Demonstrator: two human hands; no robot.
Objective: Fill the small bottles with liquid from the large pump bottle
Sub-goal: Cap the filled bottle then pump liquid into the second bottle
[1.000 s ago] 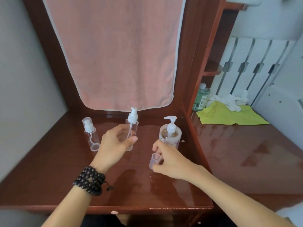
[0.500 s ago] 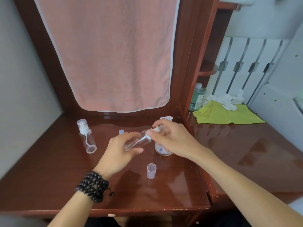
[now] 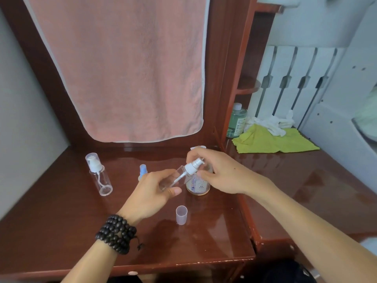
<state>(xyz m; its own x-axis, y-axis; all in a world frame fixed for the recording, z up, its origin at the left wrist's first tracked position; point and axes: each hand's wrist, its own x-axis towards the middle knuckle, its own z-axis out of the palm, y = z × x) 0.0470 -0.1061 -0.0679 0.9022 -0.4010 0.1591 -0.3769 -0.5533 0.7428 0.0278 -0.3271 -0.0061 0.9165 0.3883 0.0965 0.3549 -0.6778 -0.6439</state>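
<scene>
Nearest me: dark beaded bracelet [image 3: 117,233] on my left wrist, then a clear plastic cap [image 3: 181,215] standing open end up on the glossy red-brown desk [image 3: 61,221], apart from both hands. Step in hand, as I read it: getting the pump head off a small bottle so it can be filled. My left hand [image 3: 152,193] is wrapped round the small clear bottle [image 3: 175,176], held tilted above the desk with its neck toward the right. My right hand [image 3: 221,172] pinches the white pump head [image 3: 192,165] at the collar; dip tube shows through the clear wall, and the bottle looks empty. Next move probably calls for twisting the collar off while the left hand keeps the body from turning, then drawing the tube straight out; smooth hard plastic, so slipping is the risk. Right behind my hands stands the large pump bottle [image 3: 197,184], round, clear, labelled, its white spout just showing above my right hand. A small blue-topped bottle [image 3: 142,170] peeks out behind my left hand, mostly hidden. Further left stands another small clear bottle, capped [image 3: 99,174], cylindrical, curled tube inside, no visible liquid. At the back hangs a pink terry towel [image 3: 122,68], soft nap, pale edging. Far right: green bottle [image 3: 236,121], yellow-green cloth [image 3: 273,141], crumpled white rag [image 3: 269,123].
</scene>
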